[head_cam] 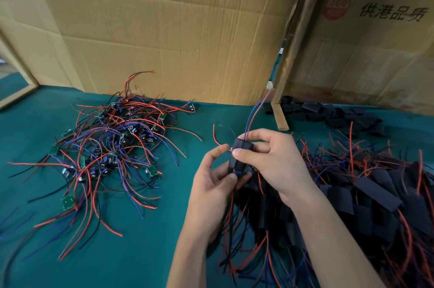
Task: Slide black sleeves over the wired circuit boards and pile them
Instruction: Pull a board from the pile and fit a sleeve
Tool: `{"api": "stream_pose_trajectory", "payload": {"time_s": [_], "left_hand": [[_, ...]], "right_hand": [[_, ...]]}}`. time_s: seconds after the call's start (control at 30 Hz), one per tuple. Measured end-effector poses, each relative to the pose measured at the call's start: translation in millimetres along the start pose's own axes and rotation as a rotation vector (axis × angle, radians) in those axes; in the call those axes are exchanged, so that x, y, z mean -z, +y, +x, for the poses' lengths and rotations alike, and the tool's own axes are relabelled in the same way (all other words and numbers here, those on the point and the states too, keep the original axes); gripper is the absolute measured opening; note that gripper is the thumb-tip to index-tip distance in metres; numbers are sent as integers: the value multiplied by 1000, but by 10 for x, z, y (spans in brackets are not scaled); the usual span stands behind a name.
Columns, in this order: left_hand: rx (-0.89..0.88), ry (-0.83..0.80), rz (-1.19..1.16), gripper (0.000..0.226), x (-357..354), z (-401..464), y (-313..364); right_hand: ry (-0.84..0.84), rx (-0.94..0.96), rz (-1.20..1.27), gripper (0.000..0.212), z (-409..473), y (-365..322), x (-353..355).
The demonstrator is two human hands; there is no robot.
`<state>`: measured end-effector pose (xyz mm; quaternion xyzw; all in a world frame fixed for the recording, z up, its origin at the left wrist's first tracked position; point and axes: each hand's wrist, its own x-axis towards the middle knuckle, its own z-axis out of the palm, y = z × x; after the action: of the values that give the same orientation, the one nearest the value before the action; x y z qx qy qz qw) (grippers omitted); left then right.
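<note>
A black sleeve (240, 155) stands upright between both hands above the green table, with blue and red wires (254, 111) rising out of its top. My right hand (270, 158) grips the sleeve from the right, thumb across its front. My left hand (216, 177) pinches the sleeve's lower end, where the board is hidden. A tangle of bare wired circuit boards (105, 144) lies to the left. At the right lies a heap of sleeved boards (366, 198). Empty black sleeves (328, 111) lie at the back right.
Upright cardboard sheets (164, 29) wall off the back of the green table (152, 252). A wooden post (298, 36) stands between two sheets, with a short wooden strip (280, 117) at its foot. Another wooden frame edge (18, 95) is at the far left.
</note>
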<state>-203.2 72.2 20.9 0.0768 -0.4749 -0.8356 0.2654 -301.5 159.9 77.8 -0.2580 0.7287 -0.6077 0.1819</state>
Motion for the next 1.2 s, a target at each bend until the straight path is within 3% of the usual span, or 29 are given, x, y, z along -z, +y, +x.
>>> {"api": "stream_pose_trajectory", "payload": {"time_s": [0.2,0.3,0.37,0.53,0.73,0.97,1.13,1.2], "left_hand": [[-53,179,73,22,53,-3,4],[-97,233,185,5,30,-7,2],[-132,275,295,8,13,2,-9],[-182,355,508,16,-11,19,-62],[-89,267,306,6,-21,3,24],[-103,299,328,14,-17,-13,37],[-47,192,214,9,-31,-14,81],[-40,226,211,10,-18,5,63]], "right_hand": [[-13,40,-43,18,16,7,8],[-14,38,-48,35,1,-32,-10],[1,45,-32,45,-7,-47,-49],[120,117,-88,42,-32,4,-241],[200,128,-57,43,-46,8,-291],[106,96,-170,50,-94,-81,-245],[140,88,-83,27,-92,-182,-112],[107,62,-138,19,-100,-243,142]]}}
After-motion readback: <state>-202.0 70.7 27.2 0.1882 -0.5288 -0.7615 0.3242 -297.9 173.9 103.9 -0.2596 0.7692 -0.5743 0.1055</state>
